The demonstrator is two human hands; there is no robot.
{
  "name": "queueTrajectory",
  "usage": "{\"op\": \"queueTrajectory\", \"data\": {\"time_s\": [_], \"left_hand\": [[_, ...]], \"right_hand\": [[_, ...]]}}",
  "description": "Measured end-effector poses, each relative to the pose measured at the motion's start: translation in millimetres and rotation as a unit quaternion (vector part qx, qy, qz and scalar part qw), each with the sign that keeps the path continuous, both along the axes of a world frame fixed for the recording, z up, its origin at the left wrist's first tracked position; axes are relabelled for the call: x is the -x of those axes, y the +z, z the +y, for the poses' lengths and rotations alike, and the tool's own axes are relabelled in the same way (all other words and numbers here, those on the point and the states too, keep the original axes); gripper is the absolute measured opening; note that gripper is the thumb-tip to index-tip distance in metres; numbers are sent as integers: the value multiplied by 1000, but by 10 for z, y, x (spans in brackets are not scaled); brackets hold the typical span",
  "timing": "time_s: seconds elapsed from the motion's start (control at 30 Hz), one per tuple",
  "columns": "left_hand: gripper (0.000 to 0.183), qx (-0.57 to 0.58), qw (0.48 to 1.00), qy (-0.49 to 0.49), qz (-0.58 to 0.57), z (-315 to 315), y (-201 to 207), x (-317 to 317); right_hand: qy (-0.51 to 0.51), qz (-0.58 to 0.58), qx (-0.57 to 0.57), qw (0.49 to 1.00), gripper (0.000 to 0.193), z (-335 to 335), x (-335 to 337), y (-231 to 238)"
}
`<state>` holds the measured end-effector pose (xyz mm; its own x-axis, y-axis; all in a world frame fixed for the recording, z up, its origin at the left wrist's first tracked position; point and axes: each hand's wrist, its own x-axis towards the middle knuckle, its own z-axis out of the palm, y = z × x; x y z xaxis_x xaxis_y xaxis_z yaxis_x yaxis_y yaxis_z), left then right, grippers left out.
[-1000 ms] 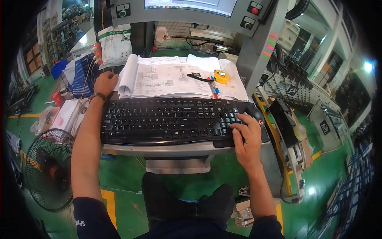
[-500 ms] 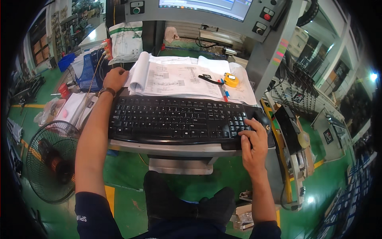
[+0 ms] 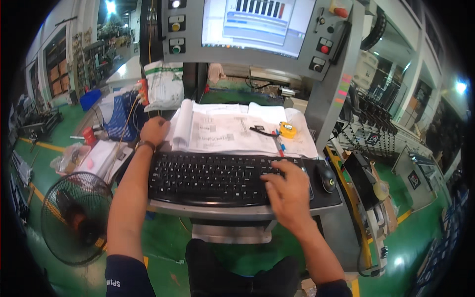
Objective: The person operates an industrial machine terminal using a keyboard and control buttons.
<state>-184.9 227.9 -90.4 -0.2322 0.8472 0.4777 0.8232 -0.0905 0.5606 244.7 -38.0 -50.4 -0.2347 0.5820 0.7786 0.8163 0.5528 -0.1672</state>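
My right hand [image 3: 292, 194] is over the right part of a black keyboard [image 3: 203, 180], open, with its fingers apart and bent toward the keys. Whether a fingertip presses a key, I cannot tell. The hand covers much of the number pad. My left hand [image 3: 154, 130] rests beside the left edge of a stack of drawing sheets [image 3: 215, 131], its fingers mostly hidden beneath it. Those sheets lie behind the keyboard, their left side rolled over. A black mouse [image 3: 325, 177] sits on a dark pad to the right of the keyboard.
A lit monitor [image 3: 257, 27] in a grey control panel stands ahead, with push buttons on both sides. On the papers lie a yellow tape measure [image 3: 287, 130] and pens [image 3: 281, 143]. Blue basket [image 3: 118, 119] and white bag [image 3: 165, 86] stand left; a fan [image 3: 76, 218] is nearer.
My right hand has moved left across the keyboard from the number pad. My left hand stays by the papers. The view has tilted up, showing more of the monitor, where a chart window now appears.
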Motion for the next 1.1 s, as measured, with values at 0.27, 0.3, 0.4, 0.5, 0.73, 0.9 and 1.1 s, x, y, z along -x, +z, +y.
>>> {"op": "queueTrajectory", "data": {"time_s": [0.27,0.3,0.4,0.5,0.73,0.9,1.1], "left_hand": [[38,-4,1000,11,-10,47,5,-22],[38,-2,1000,10,-11,23,24,-45],[39,22,1000,8,-16,-14,96,-83],[34,18,1000,23,-5,-26,82,-82],[34,4,1000,28,1,10,-6,-15],[42,4,1000,-2,-5,98,-62,-3],[40,7,1000,10,22,210,-85,135]], "right_hand": [[8,-30,15,999,20,-75,-38,-137],[7,-30,29,999,20,-121,-80,-172],[10,-28,40,999,21,-199,-130,-194],[18,-9,35,999,20,-226,-154,-221],[11,7,28,1000,18,-322,-210,-173],[-44,29,13,999,20,-364,-496,-229],[-75,106,70,989,23,-332,-678,-306]]}}
